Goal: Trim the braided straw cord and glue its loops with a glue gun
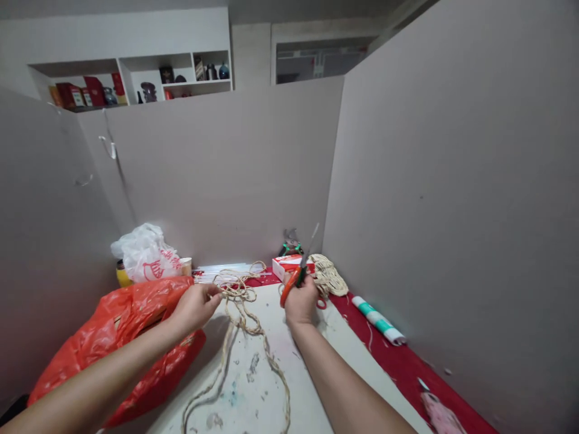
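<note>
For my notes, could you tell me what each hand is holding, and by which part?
The left hand pinches the rope at its bunched loops; the right hand grips the scissors by the orange handles, blades up.

One red bag [108, 343], one white bag [145, 253]. One pair of scissors [291, 284], one loose rope [247, 323], one rope coil [329, 275], one box [287, 266], one striped roll [378, 321].

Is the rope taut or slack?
Slack: from the left hand the rope trails in loose, curving loops across the white tabletop.
</note>
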`<action>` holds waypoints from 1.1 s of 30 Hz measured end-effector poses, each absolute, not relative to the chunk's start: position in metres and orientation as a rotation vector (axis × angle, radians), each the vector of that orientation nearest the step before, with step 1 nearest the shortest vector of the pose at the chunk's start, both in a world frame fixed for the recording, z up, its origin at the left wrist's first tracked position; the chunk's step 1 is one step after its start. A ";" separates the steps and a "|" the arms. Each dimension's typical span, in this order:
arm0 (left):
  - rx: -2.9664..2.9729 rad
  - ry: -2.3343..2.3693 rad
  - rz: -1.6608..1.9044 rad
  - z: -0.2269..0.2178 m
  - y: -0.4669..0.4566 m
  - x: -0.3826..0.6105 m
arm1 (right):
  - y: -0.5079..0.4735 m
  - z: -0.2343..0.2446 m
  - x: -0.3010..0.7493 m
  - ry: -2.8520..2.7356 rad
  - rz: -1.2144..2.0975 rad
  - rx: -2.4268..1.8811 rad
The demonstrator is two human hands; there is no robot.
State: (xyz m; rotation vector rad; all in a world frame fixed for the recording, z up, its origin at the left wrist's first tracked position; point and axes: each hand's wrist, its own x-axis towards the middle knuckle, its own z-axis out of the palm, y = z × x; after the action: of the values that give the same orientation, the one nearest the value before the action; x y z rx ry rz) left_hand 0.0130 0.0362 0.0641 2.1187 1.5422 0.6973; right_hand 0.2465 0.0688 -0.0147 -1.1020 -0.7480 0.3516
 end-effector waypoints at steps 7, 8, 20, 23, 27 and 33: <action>2.254 1.665 0.440 0.039 0.109 0.035 | 0.068 -0.018 0.232 -0.849 0.356 -1.137; 2.254 1.663 0.386 0.034 0.115 0.036 | 0.066 -0.017 0.230 -0.870 0.362 -1.134; 2.337 1.586 0.249 0.015 0.128 0.052 | 0.060 -0.009 0.222 -0.948 0.411 -1.084; 2.314 1.657 0.236 0.012 0.131 0.061 | 0.059 -0.008 0.222 -0.932 0.429 -1.084; 2.238 1.790 0.251 0.012 0.139 0.064 | 0.061 -0.009 0.223 -0.911 0.433 -1.089; 2.188 1.776 0.618 0.034 0.150 0.056 | 0.066 -0.015 0.223 -0.909 0.428 -1.088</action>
State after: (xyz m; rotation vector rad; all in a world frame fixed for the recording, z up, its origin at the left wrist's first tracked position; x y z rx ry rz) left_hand 0.0557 0.1504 0.0343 2.1883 1.7755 0.6181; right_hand 0.2232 0.0663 -0.0149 -1.0882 -0.9093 0.4278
